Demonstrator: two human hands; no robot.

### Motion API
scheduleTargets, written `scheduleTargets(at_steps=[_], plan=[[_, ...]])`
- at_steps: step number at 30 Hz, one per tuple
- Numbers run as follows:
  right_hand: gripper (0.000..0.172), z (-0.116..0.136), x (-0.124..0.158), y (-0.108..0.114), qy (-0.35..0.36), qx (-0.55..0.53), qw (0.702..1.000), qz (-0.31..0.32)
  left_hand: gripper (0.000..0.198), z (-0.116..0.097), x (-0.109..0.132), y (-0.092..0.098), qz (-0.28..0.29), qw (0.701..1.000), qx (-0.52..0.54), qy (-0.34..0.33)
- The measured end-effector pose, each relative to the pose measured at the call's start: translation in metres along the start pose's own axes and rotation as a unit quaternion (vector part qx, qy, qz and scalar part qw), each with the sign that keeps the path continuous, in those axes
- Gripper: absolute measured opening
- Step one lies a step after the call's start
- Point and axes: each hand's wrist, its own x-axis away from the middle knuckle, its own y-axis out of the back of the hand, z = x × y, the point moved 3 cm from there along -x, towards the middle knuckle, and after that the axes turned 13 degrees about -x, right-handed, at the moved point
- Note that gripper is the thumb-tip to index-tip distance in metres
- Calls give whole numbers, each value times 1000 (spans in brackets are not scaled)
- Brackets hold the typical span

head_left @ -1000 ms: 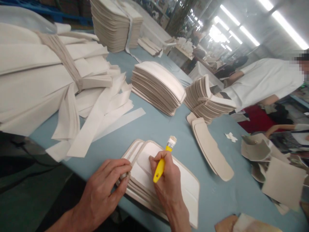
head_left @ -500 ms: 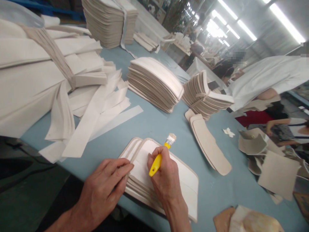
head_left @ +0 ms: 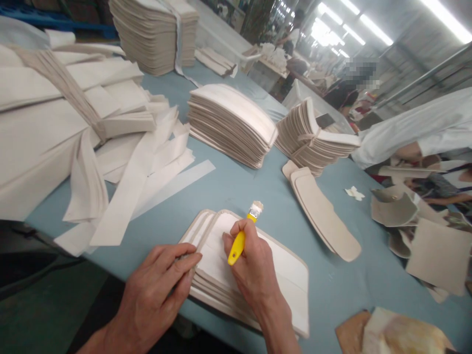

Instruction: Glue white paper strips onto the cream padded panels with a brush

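Several flat white panels (head_left: pixel 217 246) with rounded corners and beige edges lie overlapping in a fanned stack near the table's front edge. My left hand (head_left: pixel 158 285) is closed at the stack's left edge, fingertips pressed together on the panel borders; its thumb is partly hidden. A paintbrush (head_left: pixel 238 248) with a yellow handle is gripped in my right hand (head_left: pixel 256 270), above the top panel. Its bristles (head_left: pixel 257 206) point away from me and carry whitish stuff. My right hand and wrist cover part of the top panel.
Loose pale strips (head_left: pixel 125 196) and a tied bundle (head_left: pixel 37 123) fill the left. Behind stand a curved panel stack (head_left: pixel 228 123), a tied stack (head_left: pixel 313 140) and a tall strapped stack (head_left: pixel 151 37). Curved beige pieces (head_left: pixel 320 211) and scraps (head_left: pixel 438 250) lie right. A person's white sleeve (head_left: pixel 416 128) is beyond.
The camera view has shifted slightly, so the background sits differently. The brush has moved a little to the left against the panels. My left hand stays at the stack's edge.
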Motion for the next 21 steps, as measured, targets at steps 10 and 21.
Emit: scheduleTargets(at_steps=[10,21], plan=[[7,-4,2,1,-17,-11,1000,2,23,-1,-4,2,-6,1000,-1,-8],[10,-3,-4,3,-40,-15,999,17,22,0,-4,2,5,1000,2,-4]])
